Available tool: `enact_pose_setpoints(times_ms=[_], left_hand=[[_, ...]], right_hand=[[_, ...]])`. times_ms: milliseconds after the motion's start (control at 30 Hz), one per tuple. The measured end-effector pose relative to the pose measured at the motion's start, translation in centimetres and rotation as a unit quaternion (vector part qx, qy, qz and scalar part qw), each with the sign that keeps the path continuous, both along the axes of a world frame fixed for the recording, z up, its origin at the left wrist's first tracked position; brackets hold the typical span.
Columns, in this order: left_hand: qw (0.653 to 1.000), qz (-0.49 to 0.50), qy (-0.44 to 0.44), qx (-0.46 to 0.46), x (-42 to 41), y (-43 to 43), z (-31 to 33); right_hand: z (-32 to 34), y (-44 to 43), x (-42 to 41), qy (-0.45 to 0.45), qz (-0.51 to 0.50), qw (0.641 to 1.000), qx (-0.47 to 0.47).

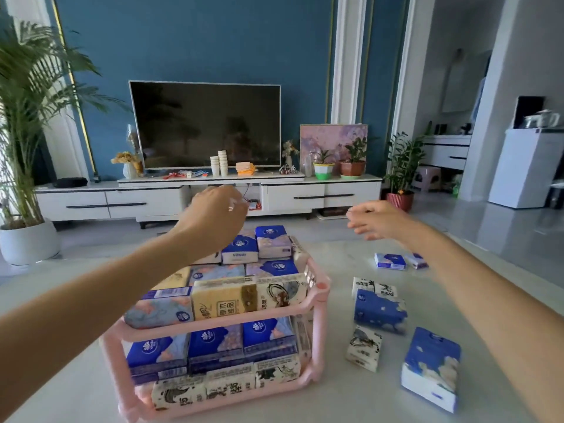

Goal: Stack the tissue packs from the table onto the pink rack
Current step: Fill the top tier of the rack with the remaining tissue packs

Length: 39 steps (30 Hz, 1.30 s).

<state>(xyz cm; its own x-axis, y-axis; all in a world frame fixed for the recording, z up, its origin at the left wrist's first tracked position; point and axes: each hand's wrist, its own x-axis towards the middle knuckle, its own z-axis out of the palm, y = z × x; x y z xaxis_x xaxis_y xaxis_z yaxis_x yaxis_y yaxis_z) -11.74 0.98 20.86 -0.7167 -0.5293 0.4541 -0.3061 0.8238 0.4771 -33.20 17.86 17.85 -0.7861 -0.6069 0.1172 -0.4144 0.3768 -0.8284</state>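
Dial: centred on the rack, 12 = toward the TV.
Table [335, 401]: pale marble top; carries the rack and every loose pack.
Pink rack [319, 328]: two tiers, plastic frame, both tiers full of packs.
Top pile [271, 242]: extra packs heaped above the upper tier toward 12, in uneven rows. Looks tippy, so any new pack needs a flat seat.
Big blue pack [432, 361]: at 4, near the table's front edge, well apart from the rack. Prob. light and squashy w/ slick film wrap. Take it across the short width, thumb on one long face and fingers on the other; don't pinch a corner.
L hand [213, 215]: hovers over the top pile at 12, wrist bent, fingers hidden behind the back of the hand. Can't tell if it holds anything.
R hand [378, 219]: in the air at 2, fingers spread and loose, holds nothing, blurred. Well apart from the L hand.
Mid blue pack [380, 312]: at 3, lying tilted, just in front of a white pack [374, 286]. Soft and light; a one-hand grab across the middle should do.
White ink-print pack [364, 346]: at 4, standing on edge, nearest the rack. Easy to knock over; grip both broad faces.
Far blue packs [390, 261]: two small ones at 2, lying flat, side by side.
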Motion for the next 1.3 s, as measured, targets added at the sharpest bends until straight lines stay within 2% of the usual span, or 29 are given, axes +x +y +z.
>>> enact_pose_setpoints(times_ms=[100, 200, 367, 533, 633, 767, 900, 1000, 1100, 1167, 1300], left_hand=[[0.995, -0.101, -0.002, -0.017, -3.3, 5.6, 0.5], [0.982, -0.174, -0.071, -0.017, -8.2, 11.2, 0.1], [0.958, -0.205, -0.191, -0.063, -17.5, 17.3, -2.9], [0.95, -0.139, -0.262, -0.093, -25.2, 17.7, -7.9], [0.949, -0.115, -0.281, -0.091, -29.2, 17.3, -11.5], [0.95, -0.093, -0.292, -0.054, -35.5, 16.5, -16.8], [0.961, -0.075, -0.266, -0.015, -40.9, 14.3, -20.7], [0.965, -0.113, -0.235, -0.026, -43.4, 12.6, -21.6], [0.953, -0.14, -0.266, -0.031, -45.3, 11.8, -21.6], [0.952, -0.14, -0.272, -0.028, -45.5, 11.8, -21.3], [0.947, -0.133, -0.288, -0.048, -43.3, 13.2, -19.6]], right_hand=[[-2.6, 3.9, -2.7, -0.038, -0.056, 0.998, -0.004], [-5.5, 7.4, -4.4, -0.057, -0.083, 0.994, 0.033], [-10.8, 11.2, -7.8, -0.09, -0.123, 0.987, 0.049], [-16.3, 13.5, -11.3, -0.009, -0.222, 0.975, 0.028], [-19.2, 13.6, -14.1, 0.08, -0.263, 0.961, 0.026], [-20.8, 11.6, -19.7, 0.186, -0.276, 0.939, 0.085], [-21.0, 9.2, -25.6, 0.281, -0.271, 0.918, 0.064], [-21.4, 7.8, -28.9, 0.285, -0.252, 0.915, 0.137], [-22.1, 7.5, -30.4, 0.23, -0.226, 0.918, 0.231], [-22.3, 7.6, -30.5, 0.248, -0.237, 0.916, 0.21], [-21.9, 8.4, -29.7, 0.225, -0.257, 0.938, 0.066]])
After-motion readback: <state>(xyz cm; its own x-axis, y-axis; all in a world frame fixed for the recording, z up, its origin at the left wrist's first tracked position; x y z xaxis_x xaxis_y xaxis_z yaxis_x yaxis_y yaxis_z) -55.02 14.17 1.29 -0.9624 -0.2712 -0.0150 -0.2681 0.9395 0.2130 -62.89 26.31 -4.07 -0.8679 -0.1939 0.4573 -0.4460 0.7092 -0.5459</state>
